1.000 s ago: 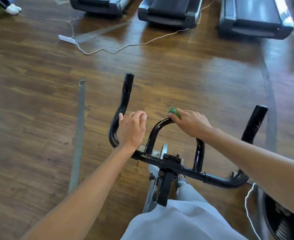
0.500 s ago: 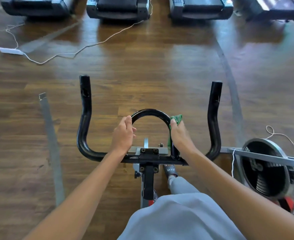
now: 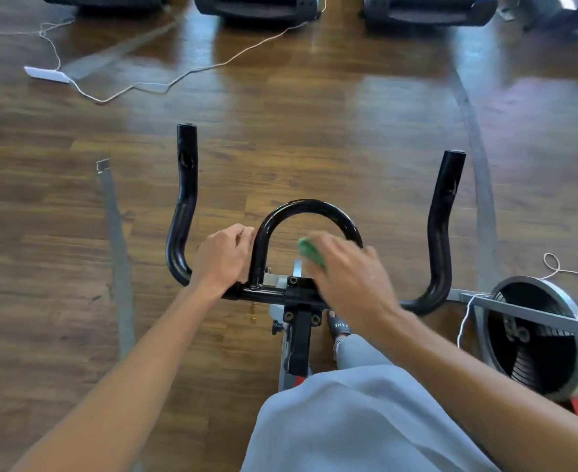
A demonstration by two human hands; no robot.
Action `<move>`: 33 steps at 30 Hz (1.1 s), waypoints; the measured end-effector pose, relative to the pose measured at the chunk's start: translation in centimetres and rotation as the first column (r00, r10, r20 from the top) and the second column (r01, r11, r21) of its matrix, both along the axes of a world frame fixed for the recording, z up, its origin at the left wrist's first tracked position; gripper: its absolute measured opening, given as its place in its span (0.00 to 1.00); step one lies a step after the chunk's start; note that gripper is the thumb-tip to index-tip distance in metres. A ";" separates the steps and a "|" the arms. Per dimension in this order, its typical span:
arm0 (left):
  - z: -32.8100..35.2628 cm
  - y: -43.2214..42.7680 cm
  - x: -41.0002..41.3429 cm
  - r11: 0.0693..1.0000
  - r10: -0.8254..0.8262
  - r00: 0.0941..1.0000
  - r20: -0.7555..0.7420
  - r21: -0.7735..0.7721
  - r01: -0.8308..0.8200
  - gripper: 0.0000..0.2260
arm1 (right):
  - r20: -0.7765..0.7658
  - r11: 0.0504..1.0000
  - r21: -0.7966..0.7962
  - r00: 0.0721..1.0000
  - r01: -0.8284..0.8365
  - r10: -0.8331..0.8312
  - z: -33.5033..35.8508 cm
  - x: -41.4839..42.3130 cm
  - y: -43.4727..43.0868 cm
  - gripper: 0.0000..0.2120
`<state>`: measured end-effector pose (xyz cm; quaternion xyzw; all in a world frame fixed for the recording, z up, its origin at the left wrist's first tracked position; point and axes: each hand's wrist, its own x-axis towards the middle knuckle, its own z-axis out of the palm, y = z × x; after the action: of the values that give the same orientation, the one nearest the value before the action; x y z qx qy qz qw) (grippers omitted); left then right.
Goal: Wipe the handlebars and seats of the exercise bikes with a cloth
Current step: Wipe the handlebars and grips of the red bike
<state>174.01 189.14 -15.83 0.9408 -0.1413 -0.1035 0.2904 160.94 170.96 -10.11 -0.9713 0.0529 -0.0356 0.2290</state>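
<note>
Left grip (image 3: 224,258) curled round handlebars (image 3: 306,207) beside the centre loop's left leg, steadying. Right grip (image 3: 352,277), blurred, bunches the green cloth (image 3: 309,252) against the loop's right leg. Risk: small wad slips loose mid-stroke; outer horns go unwiped.

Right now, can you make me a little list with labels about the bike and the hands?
place: wood floor, treadmills at the far side
bike part: black handlebars with a loop in the middle
left hand: grips the handlebars beside the loop's left leg
right hand: blurred, holds the cloth at the loop's right leg
cloth: green, mostly hidden under the hand
nearby: white cable on the floor; a wheel at the right
seat: not in view
</note>
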 end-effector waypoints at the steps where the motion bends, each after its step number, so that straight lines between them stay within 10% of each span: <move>1: 0.0 0.6 -0.1 1.000 -0.016 1.000 0.023 0.026 0.016 0.14 | 0.033 0.993 -0.041 0.993 -0.109 0.110 -1.2 -0.1 1.7 0.15; 12: 0.5 0.2 -1.4 0.997 0.024 0.995 0.093 0.074 -0.031 0.12 | -0.176 0.915 -0.067 0.908 -0.398 0.381 -4.2 -0.6 0.1 0.28; 17: 1.7 -0.4 -1.7 0.970 0.168 0.985 0.027 -0.181 -0.161 0.10 | -0.214 0.890 0.455 0.965 -0.042 0.155 -2.4 1.7 -1.1 0.08; 22: 5.9 -3.1 -5.4 0.803 0.208 0.971 -0.117 -0.546 -0.238 0.12 | -0.338 0.385 0.847 0.930 0.368 -0.145 0.0 4.1 -1.3 0.07; 27: 5.3 -4.9 -6.2 0.801 -0.071 0.935 -0.349 -0.578 -0.155 0.40 | -0.510 -0.137 0.858 0.855 0.496 -0.098 2.8 5.7 0.3 0.13; 33: 5.8 -4.0 -5.4 0.725 -0.070 0.926 -0.372 -0.656 -0.208 0.31 | -0.505 -0.109 0.860 0.862 0.498 -0.051 4.0 6.4 1.2 0.18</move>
<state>168.65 185.16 -10.03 0.7343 -0.0761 -0.2090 0.6414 167.31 172.19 -6.11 -0.4611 0.3010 0.1182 0.8263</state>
